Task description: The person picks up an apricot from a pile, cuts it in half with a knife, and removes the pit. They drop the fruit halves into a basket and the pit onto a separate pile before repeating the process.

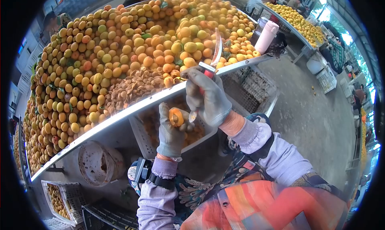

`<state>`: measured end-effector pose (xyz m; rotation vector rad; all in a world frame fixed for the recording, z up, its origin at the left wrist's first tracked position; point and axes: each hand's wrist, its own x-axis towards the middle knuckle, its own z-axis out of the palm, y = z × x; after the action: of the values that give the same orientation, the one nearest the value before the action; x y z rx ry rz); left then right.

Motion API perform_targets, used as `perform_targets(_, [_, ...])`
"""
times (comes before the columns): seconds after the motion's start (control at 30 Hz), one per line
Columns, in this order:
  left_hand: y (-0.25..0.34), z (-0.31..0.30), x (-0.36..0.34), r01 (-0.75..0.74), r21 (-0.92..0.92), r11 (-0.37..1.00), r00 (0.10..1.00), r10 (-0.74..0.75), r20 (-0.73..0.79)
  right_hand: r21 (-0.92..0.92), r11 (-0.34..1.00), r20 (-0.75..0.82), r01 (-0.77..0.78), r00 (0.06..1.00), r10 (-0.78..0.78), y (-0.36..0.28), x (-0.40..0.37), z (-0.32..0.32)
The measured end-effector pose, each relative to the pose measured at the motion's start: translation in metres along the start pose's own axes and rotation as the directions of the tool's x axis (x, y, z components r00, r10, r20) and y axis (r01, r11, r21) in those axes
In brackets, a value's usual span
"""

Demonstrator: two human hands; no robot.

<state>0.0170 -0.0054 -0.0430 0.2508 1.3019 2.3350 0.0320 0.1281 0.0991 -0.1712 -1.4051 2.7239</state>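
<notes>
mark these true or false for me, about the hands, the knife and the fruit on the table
1. The left hand holds a cut apricot. True.
2. The right hand is bare. False: it wears a grey glove.
3. The right hand grips a knife, blade pointing up. True.
4. The table carries only a few fruits. False: it is heaped with them.
5. The pink bottle lies on the floor. False: it stands on the table.

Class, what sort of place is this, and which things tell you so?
Probably a fruit-processing yard: a table heaped with apricots, a pile of pits, right hand holding a knife, left hand a halved apricot.
</notes>
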Motion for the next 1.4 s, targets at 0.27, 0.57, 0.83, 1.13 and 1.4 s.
perform_targets(0.27, [-0.003,0.009,-0.003,-0.069,0.073,0.995,0.997,0.07,-0.011,-0.156,0.969,0.131,0.19,0.977,-0.17,0.007,0.003,0.014])
perform_targets(0.57, [-0.008,0.006,0.005,0.29,-0.619,0.73,0.938,-0.345,0.033,-0.137,0.981,0.059,0.139,0.99,-0.132,0.03,0.01,0.013])
perform_targets(0.83, [0.013,0.027,-0.003,0.267,-0.48,0.836,0.9,-0.395,-0.187,0.14,0.99,-0.214,-0.024,0.975,0.054,0.042,0.024,-0.002])
perform_targets(1.13, [-0.016,0.01,-0.004,0.175,-0.309,0.935,0.962,-0.229,-0.147,0.12,0.993,-0.159,-0.009,0.987,0.028,0.044,0.02,-0.008])
perform_targets(1.4, [0.01,0.012,-0.009,0.293,-0.031,0.956,0.947,-0.295,-0.13,0.018,0.999,-0.112,-0.043,0.993,0.045,0.032,0.003,-0.01])
